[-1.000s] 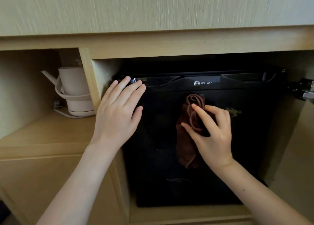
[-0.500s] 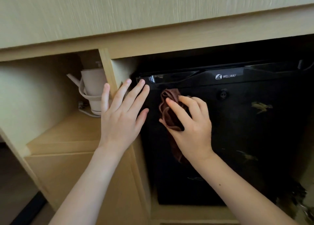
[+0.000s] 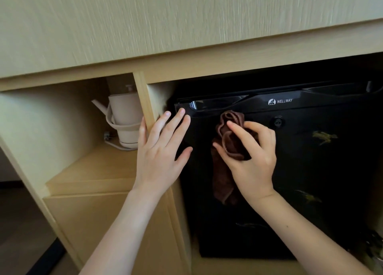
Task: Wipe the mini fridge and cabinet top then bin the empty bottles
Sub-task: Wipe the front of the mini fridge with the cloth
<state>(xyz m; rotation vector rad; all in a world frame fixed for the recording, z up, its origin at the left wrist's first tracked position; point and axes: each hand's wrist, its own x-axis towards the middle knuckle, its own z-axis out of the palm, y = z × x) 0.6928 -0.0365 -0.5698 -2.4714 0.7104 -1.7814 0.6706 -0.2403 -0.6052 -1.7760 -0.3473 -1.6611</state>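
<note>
**Q:** How far along is the task?

**A:** Judged from this view, the first stage is under way. The right hand (image 3: 252, 160) is pressing a brown cloth (image 3: 230, 133) against the door of the black mini fridge (image 3: 310, 171), just under its top trim and near its left edge. The cloth's loose end is hanging down the door. Whether the cabinet top (image 3: 186, 21) is already wiped cannot be told. The bottles are not showing, so binning is probably still to come.

**Q:** How are the hands lying?

**A:** The right fingers and thumb are curling round the bunched cloth, clamping it. The left hand (image 3: 159, 156) is spreading flat, fingers straight and apart. Its fingertips are touching the fridge's upper left corner, and its thumb is lying beside the wooden divider (image 3: 145, 100). A pale kettle (image 3: 124, 113) is standing in the neighbouring compartment.
</note>
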